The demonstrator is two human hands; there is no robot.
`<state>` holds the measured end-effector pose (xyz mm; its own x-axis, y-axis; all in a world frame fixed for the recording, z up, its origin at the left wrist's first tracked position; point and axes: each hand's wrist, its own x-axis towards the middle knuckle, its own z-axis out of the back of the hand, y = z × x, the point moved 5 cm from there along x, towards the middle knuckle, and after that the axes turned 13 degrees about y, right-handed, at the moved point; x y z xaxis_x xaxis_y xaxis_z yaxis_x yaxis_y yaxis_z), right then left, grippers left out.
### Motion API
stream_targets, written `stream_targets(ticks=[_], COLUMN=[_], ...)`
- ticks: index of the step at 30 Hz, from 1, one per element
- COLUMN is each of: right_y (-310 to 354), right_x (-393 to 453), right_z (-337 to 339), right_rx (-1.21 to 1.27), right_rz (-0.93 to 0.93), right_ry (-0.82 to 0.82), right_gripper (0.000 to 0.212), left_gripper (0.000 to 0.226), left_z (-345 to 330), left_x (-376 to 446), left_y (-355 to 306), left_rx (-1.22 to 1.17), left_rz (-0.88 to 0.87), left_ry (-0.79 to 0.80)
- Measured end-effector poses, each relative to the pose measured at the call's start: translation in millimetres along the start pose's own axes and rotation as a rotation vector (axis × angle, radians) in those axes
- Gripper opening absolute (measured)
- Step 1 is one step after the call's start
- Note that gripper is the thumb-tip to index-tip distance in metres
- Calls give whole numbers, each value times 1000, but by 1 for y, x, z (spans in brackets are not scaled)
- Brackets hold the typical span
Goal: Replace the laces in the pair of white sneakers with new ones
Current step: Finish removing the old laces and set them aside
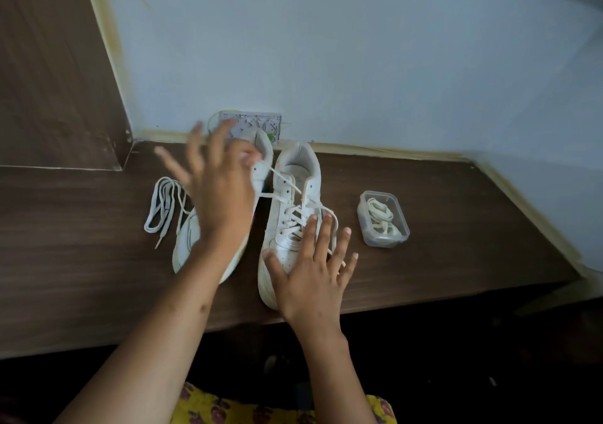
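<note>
Your right hand (311,270) is the nearest thing, lying flat with fingers spread and straight on the toe and lower lacing of the right sneaker (290,215), pressing it to the wooden table (456,228). That shoe points its toe toward you, heel to the far wall, and its lace (295,210) is still threaded, loosened toward the far eyelets.

Your left hand (218,189) hovers over the left sneaker (202,228), which sits just beside the right one on its left. Your thumb and forefinger pinch the end of the lace that runs across from the right sneaker's far eyelets; the other fingers fan out, blurred.

Left of the left sneaker, touching its side, a loose lace (164,205) lies in loops on the table. To the right of the pair, near but apart, stands a small clear container (383,219) with coiled laces inside. Behind the heels, a wall socket plate (257,123) sits low on the far wall.
</note>
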<state>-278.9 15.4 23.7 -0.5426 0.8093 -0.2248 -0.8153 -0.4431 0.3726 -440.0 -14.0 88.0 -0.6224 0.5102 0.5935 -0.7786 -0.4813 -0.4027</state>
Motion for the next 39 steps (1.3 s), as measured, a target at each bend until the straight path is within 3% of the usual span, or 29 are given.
stream_targets(ticks=[2,4,10,13,16,18,22,24,26,29,32,35,39], right_y=[0,0,3,3,2,2,2,2,3,4,4,2,-1], right_x=[0,0,1,0,1,1,1,1,1,1,2,4,5], right_z=[0,-1,-1,-1,-1,-2,-1,-1,-1,-2,-1,-2,9], right_rx=[0,-1,4,0,6,4,9,13,17,16,23,60,151], right_rz=[-4,-8,-12,-12,-14,-17,-15,-18,-22,-27,-26,-16,6], right_ry=[5,5,4,1,5,6,9,7,3,6,5,23,-59], right_gripper=[87,87,87,88,88,89,89,90,90,90,90,92,79], left_gripper=[14,17,21,13,5,3,20,26,23,9,20,24,51], left_z=[3,0,-12,-20,-16,-8,10,13,9,1,-1,-5,-22], left_x=[4,3,-5,-9,-8,-5,5,9,10,6,8,13,4], left_y=[24,31,-17,-28,-28,-21,23,43,51,48,44,34,9], left_rx=[-52,-74,45,49,25,-22,-258,-278,-262,-252,-213,-238,-302], left_rz=[180,203,-315,-337,-348,-263,195,322,333,290,221,-16,-338], left_ry=[-7,46,225,260,174,64,-160,-149,-41,68,105,162,557])
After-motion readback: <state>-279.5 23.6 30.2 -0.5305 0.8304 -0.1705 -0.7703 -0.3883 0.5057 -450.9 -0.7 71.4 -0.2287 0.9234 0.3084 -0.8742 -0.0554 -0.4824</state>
